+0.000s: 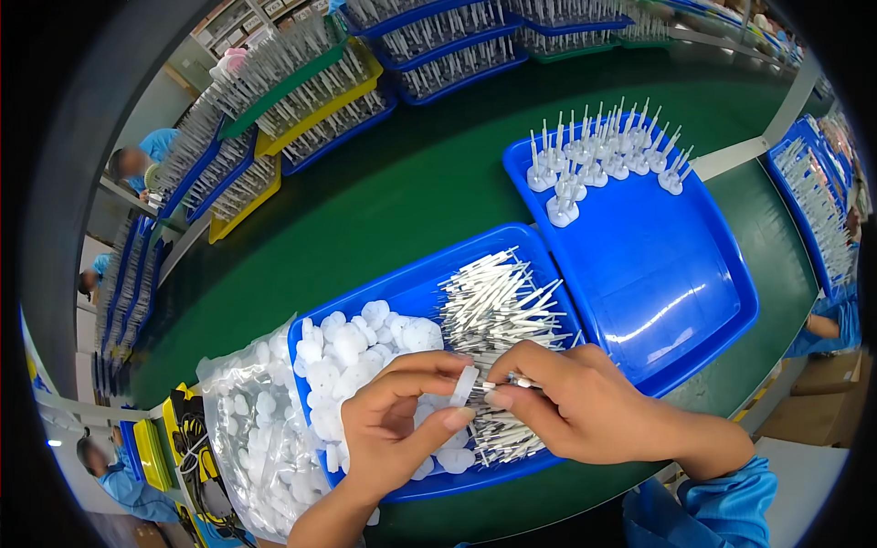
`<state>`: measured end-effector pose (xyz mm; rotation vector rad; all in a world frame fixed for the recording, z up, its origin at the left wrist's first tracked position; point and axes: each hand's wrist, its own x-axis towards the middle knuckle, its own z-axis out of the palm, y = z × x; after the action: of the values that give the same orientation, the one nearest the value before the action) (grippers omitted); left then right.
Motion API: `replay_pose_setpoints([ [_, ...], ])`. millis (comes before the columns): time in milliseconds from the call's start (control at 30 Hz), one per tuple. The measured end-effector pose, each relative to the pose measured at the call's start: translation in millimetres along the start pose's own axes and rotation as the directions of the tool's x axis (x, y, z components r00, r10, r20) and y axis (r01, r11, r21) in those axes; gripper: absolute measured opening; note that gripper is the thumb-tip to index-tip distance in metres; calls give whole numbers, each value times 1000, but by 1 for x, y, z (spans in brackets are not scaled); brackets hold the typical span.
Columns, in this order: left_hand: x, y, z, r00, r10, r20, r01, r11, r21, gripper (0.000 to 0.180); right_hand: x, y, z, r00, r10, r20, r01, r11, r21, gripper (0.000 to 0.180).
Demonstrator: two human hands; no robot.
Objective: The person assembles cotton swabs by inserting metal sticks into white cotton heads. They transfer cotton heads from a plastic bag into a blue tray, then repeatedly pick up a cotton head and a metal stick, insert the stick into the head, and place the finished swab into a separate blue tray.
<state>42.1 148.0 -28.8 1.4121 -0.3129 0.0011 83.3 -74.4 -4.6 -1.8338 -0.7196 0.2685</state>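
Observation:
My left hand (388,429) pinches a small translucent white plastic base (464,385) between thumb and fingers, tipped on its side. Close by, my right hand (585,402) has its thumb and forefinger closed on a thin white rod (491,386), its end at the base. Whether the two parts touch, I cannot make out. Both hands are over a blue tray (411,290). Loose white bases (352,342) fill its left side, and a heap of thin white rods (498,306) lies on its right side, partly hidden by my hands.
A second blue tray (639,274) at right holds upright rods on white bases (598,151) along its far side. A clear bag of bases (260,411) lies at left. Stacked trays (301,82) line the green table's (365,192) far edge. Other people (137,484) are at left.

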Motion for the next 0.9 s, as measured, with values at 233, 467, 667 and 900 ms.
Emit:
replay_pose_setpoints([
  [233,1,-2,-2,999,-30,28,32,994,-100,31,0,2,-1,997,62,45,-66,993,97,19],
  [467,1,-2,-9,994,-44,101,55,992,-112,27,-4,-1,-2,998,57,23,-58,998,29,10],
  [667,1,-2,-8,995,-30,98,31,1000,-6,30,-10,-1,11,994,-79,-81,55,961,-269,15],
  [900,-2,-2,-6,997,-24,79,17,996,91,30,-9,0,13,995,-88,-52,69,953,-296,19],
])
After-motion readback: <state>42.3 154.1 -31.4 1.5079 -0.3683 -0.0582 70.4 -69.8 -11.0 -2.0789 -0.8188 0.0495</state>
